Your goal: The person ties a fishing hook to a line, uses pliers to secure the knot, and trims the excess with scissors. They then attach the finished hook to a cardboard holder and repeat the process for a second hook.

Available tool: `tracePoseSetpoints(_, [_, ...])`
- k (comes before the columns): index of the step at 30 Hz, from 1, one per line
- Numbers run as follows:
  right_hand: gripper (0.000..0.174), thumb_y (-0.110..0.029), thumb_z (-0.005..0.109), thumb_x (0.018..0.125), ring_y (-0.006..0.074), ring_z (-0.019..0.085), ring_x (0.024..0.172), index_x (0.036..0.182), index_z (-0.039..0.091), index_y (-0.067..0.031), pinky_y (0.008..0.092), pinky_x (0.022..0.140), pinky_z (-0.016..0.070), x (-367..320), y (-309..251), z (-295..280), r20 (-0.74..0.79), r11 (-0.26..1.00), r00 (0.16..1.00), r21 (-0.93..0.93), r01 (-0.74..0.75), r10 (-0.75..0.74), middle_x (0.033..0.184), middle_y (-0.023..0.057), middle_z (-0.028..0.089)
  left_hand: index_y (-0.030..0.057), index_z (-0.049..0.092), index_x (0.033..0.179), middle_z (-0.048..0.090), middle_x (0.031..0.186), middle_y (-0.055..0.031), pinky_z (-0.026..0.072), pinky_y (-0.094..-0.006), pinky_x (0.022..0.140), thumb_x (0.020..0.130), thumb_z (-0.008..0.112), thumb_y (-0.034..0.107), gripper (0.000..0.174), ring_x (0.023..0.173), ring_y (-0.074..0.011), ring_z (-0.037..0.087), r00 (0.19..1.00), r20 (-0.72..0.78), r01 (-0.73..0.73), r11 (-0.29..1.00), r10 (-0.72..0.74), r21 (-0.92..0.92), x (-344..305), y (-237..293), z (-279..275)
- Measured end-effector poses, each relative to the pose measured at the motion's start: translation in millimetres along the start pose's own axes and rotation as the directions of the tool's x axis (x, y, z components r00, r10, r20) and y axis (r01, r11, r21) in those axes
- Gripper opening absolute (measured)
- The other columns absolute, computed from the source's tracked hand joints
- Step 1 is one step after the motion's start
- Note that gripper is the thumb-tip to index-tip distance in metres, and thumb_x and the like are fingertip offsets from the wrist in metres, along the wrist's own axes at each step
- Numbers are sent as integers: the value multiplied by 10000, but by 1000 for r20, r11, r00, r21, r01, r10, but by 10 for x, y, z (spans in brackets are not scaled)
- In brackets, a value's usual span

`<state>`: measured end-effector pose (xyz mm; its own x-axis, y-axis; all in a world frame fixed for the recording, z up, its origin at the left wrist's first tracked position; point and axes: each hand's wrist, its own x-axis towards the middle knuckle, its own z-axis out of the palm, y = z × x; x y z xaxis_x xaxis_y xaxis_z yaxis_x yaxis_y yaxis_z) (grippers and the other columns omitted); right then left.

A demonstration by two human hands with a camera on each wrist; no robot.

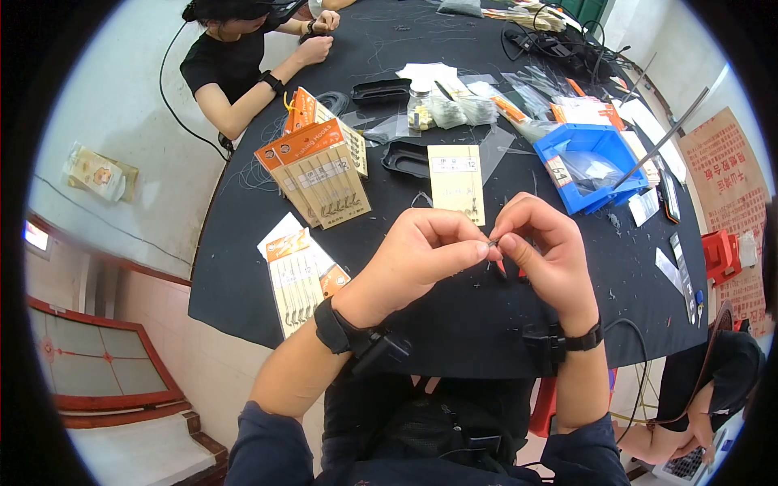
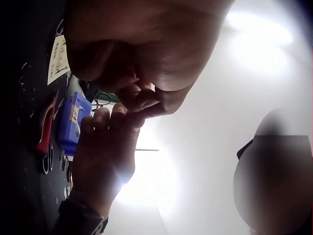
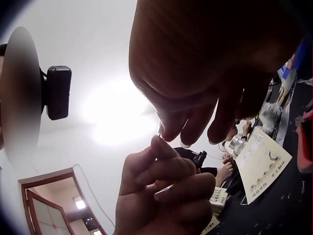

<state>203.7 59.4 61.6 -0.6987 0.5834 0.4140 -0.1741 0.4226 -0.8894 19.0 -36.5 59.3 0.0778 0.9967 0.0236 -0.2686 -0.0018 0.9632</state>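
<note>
In the head view, the left hand [image 1: 417,253] and right hand [image 1: 553,253] meet fingertip to fingertip, pinching a small dark item [image 1: 493,242] too tiny to identify. Both wrist views show thumb and index fingers pressed together: the left hand [image 2: 142,44] above the right hand [image 2: 105,152], and the right hand [image 3: 210,63] above the left hand [image 3: 164,193]. A red-handled tool [image 2: 46,128] lies on the table below, partly hidden by the hands in the head view. Just beyond the fingers is a cream card [image 1: 456,174] with one hook-like piece near its bottom.
Orange-topped hook packets [image 1: 320,174] stand at the left, with another packet [image 1: 293,283] nearer. A blue bin [image 1: 583,174], a jar [image 1: 420,111], black trays [image 1: 405,159] and plastic bags surround the work. A seated person [image 1: 235,73] works across the table; another is at lower right.
</note>
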Motion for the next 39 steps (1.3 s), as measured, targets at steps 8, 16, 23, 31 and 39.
tracePoseSetpoints(8, [67,-50,725,823,60,499,654,886,705,-41,210,555,374,20,-109,-3,-16,986,1000,-167,12,-15,839,17,597,2,700,855,712,852,-75,469,-222,743,861,706,149,148,789,-74,618,1000,8,-4,999,4,37,-2,-17,-31])
tracePoseSetpoints(16, [130,-31,759,754,86,541,663,877,721,-54,222,558,414,46,-140,-15,-27,950,992,-292,109,-122,848,25,611,-3,698,848,710,823,-61,465,-194,677,857,697,114,118,734,-55,614,1000,-8,-21,998,21,57,-3,-34,-37])
tracePoseSetpoints(23, [128,5,721,719,120,573,677,839,720,-39,238,577,445,45,-176,-8,-27,917,989,-379,125,-146,835,40,606,-9,706,839,694,787,-32,446,-187,631,853,684,93,105,701,-33,586,999,-30,-27,986,32,163,-4,-17,-19])
tracePoseSetpoints(31, [123,20,696,694,158,613,681,807,714,-23,262,601,479,37,-182,-31,40,891,984,-418,175,-174,795,63,618,-10,698,801,687,771,-29,441,-193,613,843,664,77,103,686,-31,577,1000,-12,22,968,-20,251,16,-23,-34])
tracePoseSetpoints(39, [118,38,688,684,181,619,672,790,700,-11,272,597,482,54,-178,-36,89,881,976,-419,219,-200,772,75,624,-3,686,761,676,744,-18,410,-193,572,825,661,86,112,651,-23,552,999,-12,38,969,-37,245,16,-16,-26])
